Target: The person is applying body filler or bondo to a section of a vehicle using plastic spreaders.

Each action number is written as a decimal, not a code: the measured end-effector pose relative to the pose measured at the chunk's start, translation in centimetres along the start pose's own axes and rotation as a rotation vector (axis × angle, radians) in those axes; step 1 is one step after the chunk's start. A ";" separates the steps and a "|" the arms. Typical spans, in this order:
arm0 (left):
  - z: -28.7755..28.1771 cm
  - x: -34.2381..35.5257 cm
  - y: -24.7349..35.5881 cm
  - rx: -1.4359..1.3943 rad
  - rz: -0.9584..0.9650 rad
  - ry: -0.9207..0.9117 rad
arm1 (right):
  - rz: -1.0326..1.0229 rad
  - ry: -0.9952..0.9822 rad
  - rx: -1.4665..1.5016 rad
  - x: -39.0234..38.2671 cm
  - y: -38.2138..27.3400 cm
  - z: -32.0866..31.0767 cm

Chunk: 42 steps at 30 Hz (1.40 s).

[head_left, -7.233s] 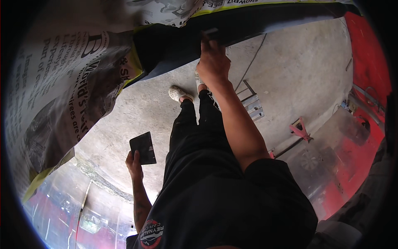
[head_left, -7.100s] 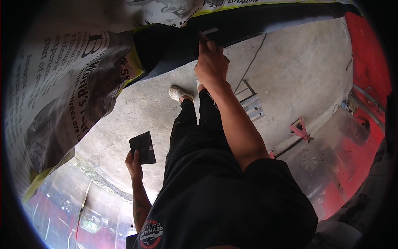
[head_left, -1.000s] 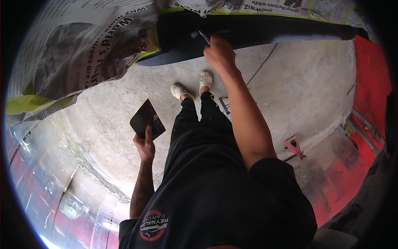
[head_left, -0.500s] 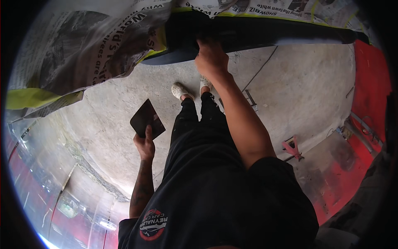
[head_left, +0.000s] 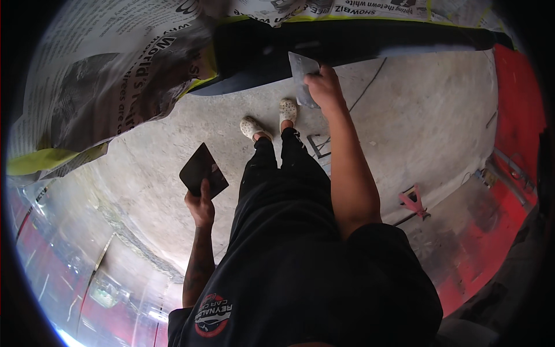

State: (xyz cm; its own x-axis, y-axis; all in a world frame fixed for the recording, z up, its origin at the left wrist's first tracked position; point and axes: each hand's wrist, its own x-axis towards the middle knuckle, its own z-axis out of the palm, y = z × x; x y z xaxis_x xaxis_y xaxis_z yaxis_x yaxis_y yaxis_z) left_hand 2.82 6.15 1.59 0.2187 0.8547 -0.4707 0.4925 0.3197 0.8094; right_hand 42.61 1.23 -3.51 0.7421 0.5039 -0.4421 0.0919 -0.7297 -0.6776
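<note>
My left hand (head_left: 201, 209) is closed round a dark, flat square plate (head_left: 198, 168), held low beside my legs. In my right hand (head_left: 325, 91) is a grey, flat spreader (head_left: 301, 68), gripped just below a long black panel (head_left: 393, 36) that runs across the top of the view. The panel has a few pale smears near the spreader; whether the two touch I cannot tell. Printed newspaper sheets (head_left: 110, 81) cover the surfaces above and left of the panel, edged with yellow-green tape (head_left: 43, 159).
Below is a concrete floor (head_left: 433, 110), where my feet in pale clogs stand near a thin cable (head_left: 370, 84) and a metal frame (head_left: 317, 149). A pink tool (head_left: 411, 201) lies at right, by a red surface (head_left: 514, 104) with pipes. Glossy sheeting (head_left: 75, 254) lines the lower left.
In the last half second my right hand has moved right and down from the black panel, turning the spreader's flat face into view. My left hand with the plate has dropped slightly.
</note>
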 end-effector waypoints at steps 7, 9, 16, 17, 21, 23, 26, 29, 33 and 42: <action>-0.1 -0.2 1.2 0.090 0.069 -0.044 | 0.229 -0.113 0.813 -4.1 5.2 -0.9; -0.4 -0.2 1.3 0.110 0.056 -0.070 | 0.249 -0.042 1.046 -5.1 7.5 -1.6; 0.1 1.6 1.9 0.072 -0.052 -0.231 | 0.057 0.155 0.820 -6.8 10.6 -6.5; 0.8 1.5 1.9 -0.008 -0.135 -0.280 | 0.018 0.167 0.751 -7.6 10.7 -6.6; 5.9 2.7 3.7 0.648 0.788 -0.407 | -0.294 0.107 0.256 -11.6 7.9 -6.8; 10.4 2.9 7.4 0.569 0.827 -0.443 | -0.394 0.021 0.199 -12.8 7.9 -6.8; 15.1 3.5 11.4 0.542 0.872 -0.476 | -0.527 0.071 -0.028 -13.3 6.4 -9.0; 17.6 4.4 12.9 0.552 0.896 -0.495 | -0.565 0.141 -0.164 -13.2 4.8 -11.6; 18.9 4.6 14.1 0.424 0.639 -0.566 | -0.669 0.231 -0.271 -12.5 3.4 -12.9; 20.0 3.9 14.0 0.359 0.573 -0.419 | -0.749 0.088 -0.283 -15.4 3.2 -11.0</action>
State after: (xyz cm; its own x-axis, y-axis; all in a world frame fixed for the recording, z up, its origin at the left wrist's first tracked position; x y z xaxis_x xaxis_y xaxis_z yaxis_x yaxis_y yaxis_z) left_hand 27.39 5.77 4.05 0.7837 0.5985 -0.1661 0.4332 -0.3351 0.8367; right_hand 38.78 -14.01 7.60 0.4651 0.8761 0.1269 0.7420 -0.3075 -0.5957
